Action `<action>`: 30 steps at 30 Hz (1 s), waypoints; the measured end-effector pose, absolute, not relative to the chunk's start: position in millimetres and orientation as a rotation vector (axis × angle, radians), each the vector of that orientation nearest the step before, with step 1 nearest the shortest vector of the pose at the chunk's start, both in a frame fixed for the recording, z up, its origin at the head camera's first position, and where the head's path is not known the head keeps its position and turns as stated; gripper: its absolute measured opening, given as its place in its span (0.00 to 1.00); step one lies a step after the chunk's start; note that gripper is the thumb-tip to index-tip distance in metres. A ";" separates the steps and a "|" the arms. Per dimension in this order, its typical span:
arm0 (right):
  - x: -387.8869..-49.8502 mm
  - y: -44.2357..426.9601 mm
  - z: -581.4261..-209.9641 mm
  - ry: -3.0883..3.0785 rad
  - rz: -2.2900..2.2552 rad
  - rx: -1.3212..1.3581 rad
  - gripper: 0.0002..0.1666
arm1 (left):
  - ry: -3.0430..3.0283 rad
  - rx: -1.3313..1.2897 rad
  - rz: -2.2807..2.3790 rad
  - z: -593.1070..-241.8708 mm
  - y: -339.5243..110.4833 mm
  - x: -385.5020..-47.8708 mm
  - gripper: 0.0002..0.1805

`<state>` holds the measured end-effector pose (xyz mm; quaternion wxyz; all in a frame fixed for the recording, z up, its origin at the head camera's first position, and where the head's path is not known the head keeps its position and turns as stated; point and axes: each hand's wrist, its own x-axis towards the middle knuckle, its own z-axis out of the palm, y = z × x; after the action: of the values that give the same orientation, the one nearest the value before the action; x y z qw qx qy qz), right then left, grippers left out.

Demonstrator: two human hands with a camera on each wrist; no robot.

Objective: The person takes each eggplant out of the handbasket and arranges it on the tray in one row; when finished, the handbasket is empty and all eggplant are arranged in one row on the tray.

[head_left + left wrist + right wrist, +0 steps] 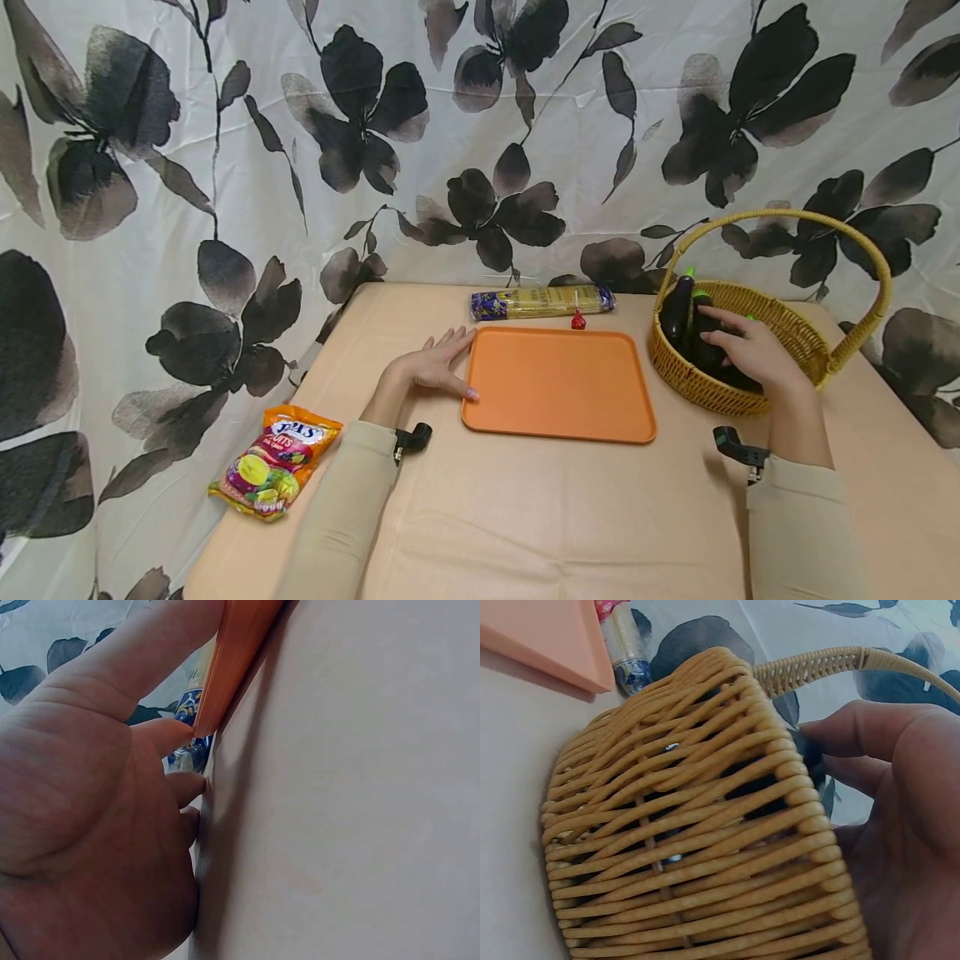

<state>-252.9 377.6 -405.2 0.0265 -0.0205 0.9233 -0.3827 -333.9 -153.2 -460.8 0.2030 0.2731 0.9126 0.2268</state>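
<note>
In the head view, my left hand [433,367] rests at the left edge of an orange tray [558,383], thumb on its rim and the other fingers spread toward its far corner. The left wrist view shows that thumb over the tray's side [232,660]. On the right, my right hand [757,354] reaches into a yellow wicker basket [705,392] and grips a dark eggplant [705,342]. Another eggplant [677,310] with a green stem leans at the basket's left side. In the right wrist view, the basket's weave [705,847] hides most of what the fingers hold.
Behind the tray lies a long yellow and blue packet [540,302], with a small red wrapped item [578,321] in front of it. A bright candy bag [276,462] lies by the left table edge. The basket's tall handle [787,215] arches above the right hand.
</note>
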 end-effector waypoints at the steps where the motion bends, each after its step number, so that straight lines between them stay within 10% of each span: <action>1: -252.4 378.1 -404.9 2.857 -1.209 -0.054 0.35 | 2.549 0.763 0.631 -460.7 -153.4 -334.0 0.73; 30: -230.6 360.6 -368.7 2.779 -1.448 -0.272 0.38 | 2.552 0.780 0.627 -459.4 -153.8 -333.0 0.73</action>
<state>-230.6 360.6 -368.7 -0.0020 -0.0865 0.8835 -0.4603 -333.0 -153.8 -459.4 0.1990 0.2789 0.9124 0.2240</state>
